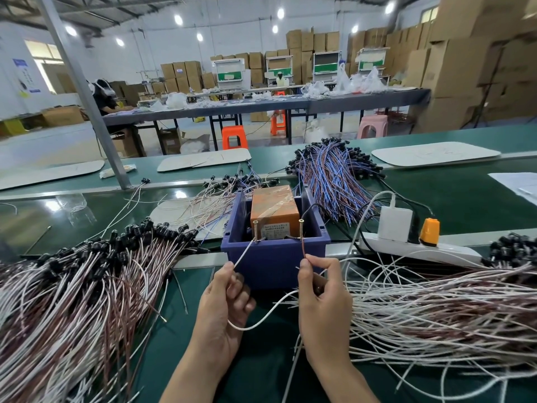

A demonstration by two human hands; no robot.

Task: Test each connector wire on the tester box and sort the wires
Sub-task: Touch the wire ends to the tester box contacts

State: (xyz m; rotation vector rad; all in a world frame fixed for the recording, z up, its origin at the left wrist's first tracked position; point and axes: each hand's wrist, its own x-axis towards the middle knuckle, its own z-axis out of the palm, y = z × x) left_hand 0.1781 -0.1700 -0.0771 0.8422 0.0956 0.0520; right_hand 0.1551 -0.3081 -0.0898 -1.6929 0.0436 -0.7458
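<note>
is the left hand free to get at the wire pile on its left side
Probably yes: the wire pile lies beside the left hand with nothing tall between. But it pinches a white wire it would need to release.

Is a green bench top (pixel 465 199) with a blue bin (pixel 276 261) at centre, a heap of brown-and-white wires (pixel 72 301) left of it and a heap of white wires (pixel 436 309) right. Bears farther back a blue-and-red wire bundle (pixel 328 181), loose pale wires (pixel 212 202) and white mats (pixel 436 152), plus a white power strip (pixel 418 250) just right of the bin.
</note>
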